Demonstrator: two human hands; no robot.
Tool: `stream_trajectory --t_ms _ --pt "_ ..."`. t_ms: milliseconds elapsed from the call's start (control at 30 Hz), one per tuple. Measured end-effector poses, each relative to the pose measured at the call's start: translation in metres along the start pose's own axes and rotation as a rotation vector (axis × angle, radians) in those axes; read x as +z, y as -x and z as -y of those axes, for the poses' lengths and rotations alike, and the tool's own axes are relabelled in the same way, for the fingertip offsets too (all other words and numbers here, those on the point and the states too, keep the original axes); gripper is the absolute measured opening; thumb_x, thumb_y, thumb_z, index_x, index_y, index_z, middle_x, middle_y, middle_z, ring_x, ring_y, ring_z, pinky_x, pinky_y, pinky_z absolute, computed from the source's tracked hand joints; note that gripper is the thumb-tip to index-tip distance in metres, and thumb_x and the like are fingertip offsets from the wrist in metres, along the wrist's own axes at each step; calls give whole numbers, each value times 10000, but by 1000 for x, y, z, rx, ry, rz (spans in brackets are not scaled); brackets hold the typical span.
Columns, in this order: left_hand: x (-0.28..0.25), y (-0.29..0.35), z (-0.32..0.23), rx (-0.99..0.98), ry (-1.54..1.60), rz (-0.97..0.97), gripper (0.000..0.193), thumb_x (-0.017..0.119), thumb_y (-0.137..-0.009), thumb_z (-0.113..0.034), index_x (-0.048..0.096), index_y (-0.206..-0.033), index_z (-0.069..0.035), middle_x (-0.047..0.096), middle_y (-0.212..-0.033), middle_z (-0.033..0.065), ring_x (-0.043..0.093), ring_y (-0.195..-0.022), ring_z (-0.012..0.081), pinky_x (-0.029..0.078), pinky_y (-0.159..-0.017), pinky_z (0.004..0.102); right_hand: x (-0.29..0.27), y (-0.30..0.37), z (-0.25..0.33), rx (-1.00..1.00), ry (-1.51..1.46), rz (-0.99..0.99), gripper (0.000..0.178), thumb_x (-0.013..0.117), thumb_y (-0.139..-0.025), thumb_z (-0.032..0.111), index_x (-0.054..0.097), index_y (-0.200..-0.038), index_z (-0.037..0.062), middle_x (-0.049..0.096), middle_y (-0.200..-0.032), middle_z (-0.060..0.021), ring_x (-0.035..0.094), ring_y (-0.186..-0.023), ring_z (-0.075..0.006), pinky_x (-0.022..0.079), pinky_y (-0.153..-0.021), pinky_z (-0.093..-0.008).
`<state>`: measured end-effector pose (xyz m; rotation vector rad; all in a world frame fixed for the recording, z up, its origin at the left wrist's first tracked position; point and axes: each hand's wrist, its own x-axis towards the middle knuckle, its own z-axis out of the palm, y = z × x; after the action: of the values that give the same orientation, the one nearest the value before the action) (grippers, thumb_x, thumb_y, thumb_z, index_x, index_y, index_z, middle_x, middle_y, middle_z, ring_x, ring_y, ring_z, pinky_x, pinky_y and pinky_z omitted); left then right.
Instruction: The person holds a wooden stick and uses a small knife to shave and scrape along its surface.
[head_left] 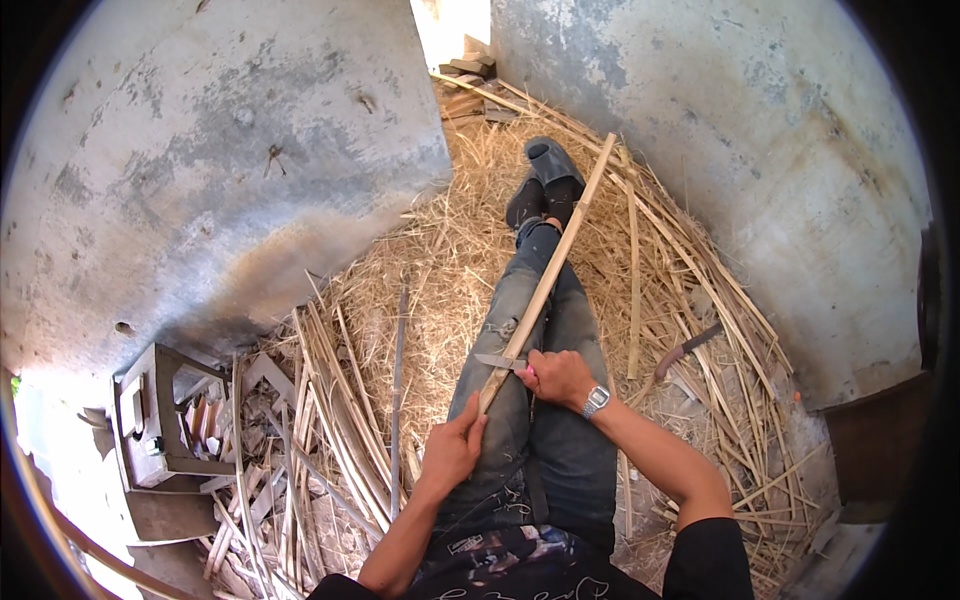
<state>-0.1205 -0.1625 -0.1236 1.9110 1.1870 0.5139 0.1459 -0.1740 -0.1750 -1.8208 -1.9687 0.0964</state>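
Note:
A long pale bamboo strip (562,250) runs along my outstretched legs, from my lap up past my shoes. Its near end is gripped by my left hand (454,450), with the fingers closed round it. My right hand (560,379) is closed on the pink handle of a small knife (497,361). The knife's blade lies across the strip, pointing left, a little beyond my left hand. Most of the handle is hidden in my fist. Beneath the strip are my dark, dusty trousers (505,330).
Straw-like shavings (450,260) cover the floor around my legs. Long split strips (335,400) lie heaped at the left, others (700,270) at the right. A curved, dark-bladed tool (687,350) rests at the right. A frame-like box (150,420) stands far left. Grey walls (720,130) enclose the place.

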Motion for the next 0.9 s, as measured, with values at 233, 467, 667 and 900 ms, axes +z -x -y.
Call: stream_trajectory --t_ms 233,467,667,900 --pt "-12 40 3 69 -38 105 424 679 -1012 -264 658 -1406 -108 711 -818 265 742 -723 390 570 -678 437 1 29 -191 416 315 -506 426 479 -1072 383 679 -989 15 664 -711 -258 676 -721 -459 541 -681 -563" --pt "-27 80 -1 -3 -36 -3 427 701 -1000 -234 660 -1405 -106 714 -826 259 737 -716 393 562 -659 438 -69 -25 -139 664 -97 -551 566 456 -1100 471 646 -840 6 612 -661 -237 617 -642 -456 453 -600 -533" --pt "-20 15 -8 71 -231 -70 424 682 -998 -263 662 -1404 -142 669 -707 207 683 -623 388 517 -595 487 -66 -35 -11 413 -372 -170 530 557 -1061 461 587 -767 21 619 -669 -241 615 -646 -467 448 -580 -529" --pt "-3 -20 -10 124 -241 -98 418 691 -986 -279 678 -1391 -175 675 -702 196 679 -626 386 516 -607 495 -48 20 39 413 -401 105 584 537 -1057 503 647 -756 16 641 -677 -272 646 -670 -492 489 -602 -564"
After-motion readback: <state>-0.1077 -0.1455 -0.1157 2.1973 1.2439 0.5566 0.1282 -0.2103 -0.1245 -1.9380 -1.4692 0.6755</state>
